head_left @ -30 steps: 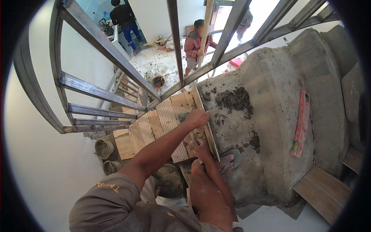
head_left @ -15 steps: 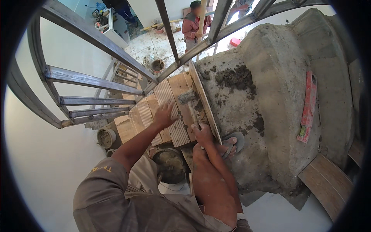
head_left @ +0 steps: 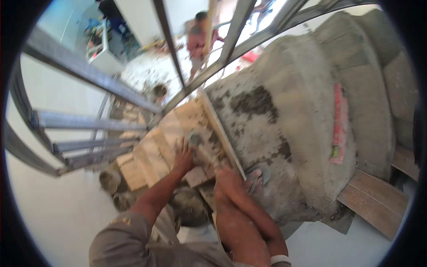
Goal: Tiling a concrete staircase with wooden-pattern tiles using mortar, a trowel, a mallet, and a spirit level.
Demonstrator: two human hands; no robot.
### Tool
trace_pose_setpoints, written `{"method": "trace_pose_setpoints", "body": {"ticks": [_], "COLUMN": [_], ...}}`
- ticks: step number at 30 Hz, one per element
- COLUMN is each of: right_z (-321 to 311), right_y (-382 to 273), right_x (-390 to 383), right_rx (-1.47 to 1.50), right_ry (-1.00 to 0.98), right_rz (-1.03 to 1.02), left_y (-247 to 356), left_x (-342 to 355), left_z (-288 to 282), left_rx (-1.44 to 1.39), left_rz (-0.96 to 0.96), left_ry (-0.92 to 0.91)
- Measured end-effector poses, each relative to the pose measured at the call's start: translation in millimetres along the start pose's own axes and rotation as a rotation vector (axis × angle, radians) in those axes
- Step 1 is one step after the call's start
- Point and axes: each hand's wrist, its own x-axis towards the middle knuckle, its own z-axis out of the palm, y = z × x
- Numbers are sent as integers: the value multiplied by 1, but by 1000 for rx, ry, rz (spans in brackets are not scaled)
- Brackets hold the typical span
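Observation:
My left hand (head_left: 184,152) rests with fingers spread on the wood-look step tiles (head_left: 151,162), just left of a mallet with a grey head (head_left: 194,139). My right hand (head_left: 225,177) grips the mallet's pale handle, lower and further right. The head lies over the tiled step, beside an upright board or tile edge (head_left: 222,138). Dark mortar (head_left: 251,101) is spread on the bare concrete step to the right. My sandalled foot (head_left: 257,178) stands beside the board. The current view is blurred by motion.
A metal railing (head_left: 89,122) arches over the left and top. Mortar buckets (head_left: 110,180) stand at lower left and below the tiles. A red level (head_left: 339,115) lies on the curved concrete steps at right. A person in pink (head_left: 195,44) stands beyond the railing; others are further back.
My left hand has left the upper tile area beside the board, lifted open, and come down to lie left of the mallet head. The mallet sits lower in view, and the whole view has shifted.

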Motion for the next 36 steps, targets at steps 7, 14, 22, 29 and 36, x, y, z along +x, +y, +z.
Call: {"method": "trace_pose_setpoints", "body": {"ticks": [7,14,22,29,36], "right_z": [2,8,-1,-1,-19], "right_y": [-6,-1,-9,-8,-10], "right_x": [-9,-3,-15,-11,-16], "right_rx": [-35,-43,-94,-30,-76], "right_ry": [-49,-77,-8,-54,11], "right_rz": [85,118,143,194,150], "left_y": [20,15,13,16,15], "left_x": [-2,6,2,2,3], "left_z": [-31,-32,-33,-30,-31], "left_rx": [-24,-33,-100,-94,-77], "left_rz": [-35,-62,-49,-61,-67], "left_ry": [-72,-55,-27,-47,-42]}}
